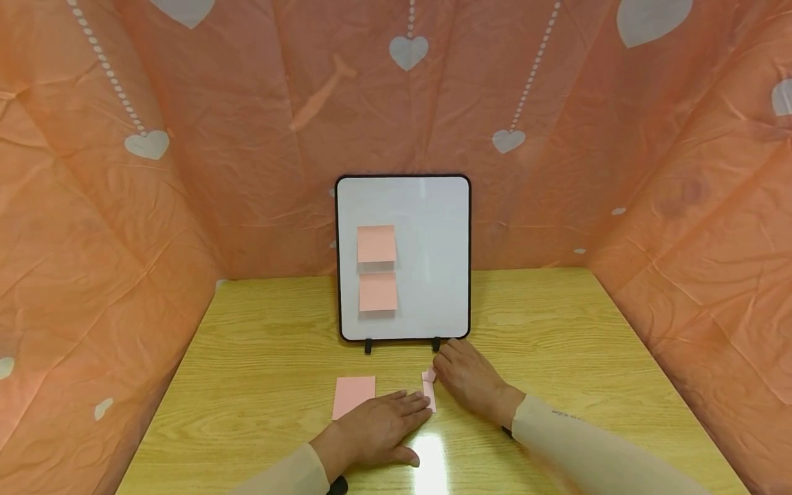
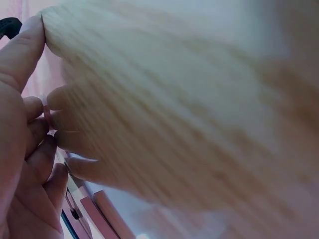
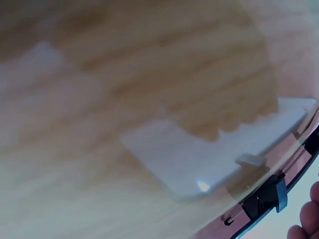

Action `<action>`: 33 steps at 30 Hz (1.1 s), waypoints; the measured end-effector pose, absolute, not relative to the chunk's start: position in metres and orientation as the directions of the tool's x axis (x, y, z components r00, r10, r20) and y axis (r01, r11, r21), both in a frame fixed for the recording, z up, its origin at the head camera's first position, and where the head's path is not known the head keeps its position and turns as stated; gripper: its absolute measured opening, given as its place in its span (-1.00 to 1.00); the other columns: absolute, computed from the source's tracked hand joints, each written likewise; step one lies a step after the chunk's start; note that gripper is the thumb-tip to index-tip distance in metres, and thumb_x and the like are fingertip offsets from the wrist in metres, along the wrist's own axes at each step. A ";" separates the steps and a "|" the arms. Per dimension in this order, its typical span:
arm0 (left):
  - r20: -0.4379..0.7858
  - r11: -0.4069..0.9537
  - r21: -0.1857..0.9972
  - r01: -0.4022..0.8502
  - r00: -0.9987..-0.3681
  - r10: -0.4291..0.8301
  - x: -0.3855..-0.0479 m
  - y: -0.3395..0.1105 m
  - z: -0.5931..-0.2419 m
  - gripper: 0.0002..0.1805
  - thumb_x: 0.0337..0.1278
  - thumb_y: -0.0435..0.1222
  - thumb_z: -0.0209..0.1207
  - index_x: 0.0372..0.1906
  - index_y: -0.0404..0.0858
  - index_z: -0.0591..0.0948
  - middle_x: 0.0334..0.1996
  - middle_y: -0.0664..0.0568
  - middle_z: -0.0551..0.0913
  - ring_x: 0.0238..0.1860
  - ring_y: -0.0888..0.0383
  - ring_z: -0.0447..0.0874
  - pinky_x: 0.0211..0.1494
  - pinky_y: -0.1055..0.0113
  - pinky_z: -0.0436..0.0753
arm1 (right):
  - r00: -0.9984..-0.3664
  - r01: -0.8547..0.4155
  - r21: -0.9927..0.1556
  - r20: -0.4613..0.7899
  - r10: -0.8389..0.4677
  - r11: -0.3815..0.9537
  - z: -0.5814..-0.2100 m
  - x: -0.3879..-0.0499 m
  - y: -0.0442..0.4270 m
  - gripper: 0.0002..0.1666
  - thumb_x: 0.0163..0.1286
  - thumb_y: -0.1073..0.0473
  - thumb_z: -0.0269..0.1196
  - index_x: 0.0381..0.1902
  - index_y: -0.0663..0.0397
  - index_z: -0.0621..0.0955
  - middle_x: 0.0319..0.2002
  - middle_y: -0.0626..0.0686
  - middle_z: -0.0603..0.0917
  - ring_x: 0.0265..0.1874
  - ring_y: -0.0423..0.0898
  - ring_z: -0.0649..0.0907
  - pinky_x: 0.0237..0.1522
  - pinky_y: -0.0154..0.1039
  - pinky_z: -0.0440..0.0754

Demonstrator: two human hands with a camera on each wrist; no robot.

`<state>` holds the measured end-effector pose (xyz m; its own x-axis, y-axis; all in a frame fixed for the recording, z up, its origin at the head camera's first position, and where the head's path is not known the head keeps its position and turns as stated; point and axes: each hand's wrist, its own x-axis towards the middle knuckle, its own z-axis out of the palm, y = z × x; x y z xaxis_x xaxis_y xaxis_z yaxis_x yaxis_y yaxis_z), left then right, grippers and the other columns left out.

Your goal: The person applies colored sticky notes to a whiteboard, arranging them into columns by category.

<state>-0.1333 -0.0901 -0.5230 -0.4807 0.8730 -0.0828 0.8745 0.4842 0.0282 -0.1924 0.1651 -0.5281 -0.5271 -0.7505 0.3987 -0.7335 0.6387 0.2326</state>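
Pinching the strip (image 1: 430, 388), the right hand (image 1: 474, 379) could tear it by tugging against the left hand (image 1: 379, 427) (flat, thumb spread).

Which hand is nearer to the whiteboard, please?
Right: the right hand is just in front of the whiteboard, by its lower right corner; the left hand lies farther from it, by the square pink note on the table.

pink strip (image 1: 429, 387) & notes (image 1: 353, 393), wht blk-rimmed board (image 1: 433, 240), yel woodgrain tbl (image 1: 557, 330), orange wht-heart cloth (image 1: 235, 172)
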 end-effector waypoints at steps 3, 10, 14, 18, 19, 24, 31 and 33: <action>-0.078 0.483 0.044 0.875 -0.479 0.874 -0.134 -0.090 -0.522 -0.11 0.47 0.35 -0.07 0.62 -0.15 0.36 0.62 0.04 0.33 0.64 0.20 0.23 0.66 0.26 0.30 | -0.530 -0.737 0.205 0.416 -0.739 0.644 -0.528 -0.194 0.165 -0.90 0.44 0.19 0.38 -0.24 0.01 0.62 -0.29 -0.07 0.59 -0.22 -0.07 0.52 -0.10 -0.18 0.58; -0.070 0.483 0.067 0.873 -0.479 0.875 -0.134 -0.091 -0.521 -0.12 0.47 0.34 -0.05 0.61 -0.16 0.37 0.61 0.03 0.34 0.63 0.19 0.25 0.66 0.25 0.31 | -0.541 -0.730 0.181 0.435 -0.720 0.659 -0.525 -0.197 0.165 -0.88 0.48 0.18 0.35 -0.29 -0.02 0.62 -0.33 -0.10 0.57 -0.26 -0.09 0.50 -0.14 -0.20 0.55; -0.077 0.487 0.088 0.869 -0.482 0.873 -0.134 -0.090 -0.522 -0.11 0.48 0.35 -0.08 0.62 -0.16 0.35 0.62 0.02 0.32 0.63 0.18 0.24 0.66 0.23 0.31 | -0.556 -0.720 0.181 0.427 -0.713 0.670 -0.521 -0.198 0.164 -0.90 0.50 0.17 0.34 -0.26 -0.02 0.62 -0.32 -0.11 0.58 -0.26 -0.10 0.50 -0.11 -0.21 0.56; -0.089 0.493 0.101 0.864 -0.486 0.869 -0.133 -0.090 -0.522 -0.10 0.48 0.36 -0.11 0.63 -0.16 0.34 0.63 0.03 0.30 0.64 0.16 0.23 0.66 0.24 0.31 | -0.575 -0.716 0.166 0.410 -0.708 0.678 -0.516 -0.198 0.165 -0.93 0.53 0.17 0.32 -0.21 -0.02 0.63 -0.28 -0.10 0.60 -0.22 -0.09 0.51 -0.06 -0.20 0.57; -0.091 0.495 0.103 0.863 -0.487 0.868 -0.133 -0.090 -0.522 -0.10 0.48 0.36 -0.11 0.63 -0.16 0.34 0.63 0.03 0.30 0.64 0.16 0.23 0.66 0.24 0.31 | -0.580 -0.716 0.164 0.402 -0.709 0.678 -0.515 -0.198 0.165 -0.94 0.53 0.17 0.31 -0.19 -0.02 0.63 -0.27 -0.11 0.60 -0.20 -0.09 0.52 -0.04 -0.20 0.57; -0.098 0.502 0.122 0.856 -0.493 0.864 -0.132 -0.090 -0.522 -0.10 0.47 0.36 -0.09 0.63 -0.15 0.33 0.63 0.04 0.29 0.64 0.15 0.23 0.67 0.23 0.30 | -0.573 -0.727 0.172 0.380 -0.726 0.664 -0.511 -0.197 0.166 -0.92 0.49 0.21 0.35 -0.17 -0.02 0.62 -0.23 -0.10 0.61 -0.16 -0.09 0.53 0.03 -0.18 0.58; -0.112 0.514 0.141 0.846 -0.502 0.857 -0.132 -0.091 -0.520 -0.09 0.46 0.36 -0.09 0.64 -0.13 0.31 0.64 0.06 0.27 0.65 0.16 0.21 0.68 0.24 0.28 | -0.545 -0.743 0.210 0.362 -0.756 0.636 -0.506 -0.197 0.168 -0.81 0.42 0.26 0.39 -0.17 0.02 0.55 -0.20 -0.06 0.58 -0.14 -0.06 0.51 0.06 -0.15 0.57; -0.116 0.517 0.140 0.845 -0.504 0.856 -0.132 -0.091 -0.519 -0.09 0.45 0.37 -0.09 0.65 -0.12 0.30 0.65 0.07 0.26 0.65 0.17 0.21 0.68 0.25 0.28 | -0.535 -0.744 0.215 0.375 -0.757 0.632 -0.507 -0.198 0.168 -0.79 0.40 0.29 0.39 -0.18 0.03 0.53 -0.20 -0.05 0.57 -0.15 -0.06 0.51 0.03 -0.15 0.57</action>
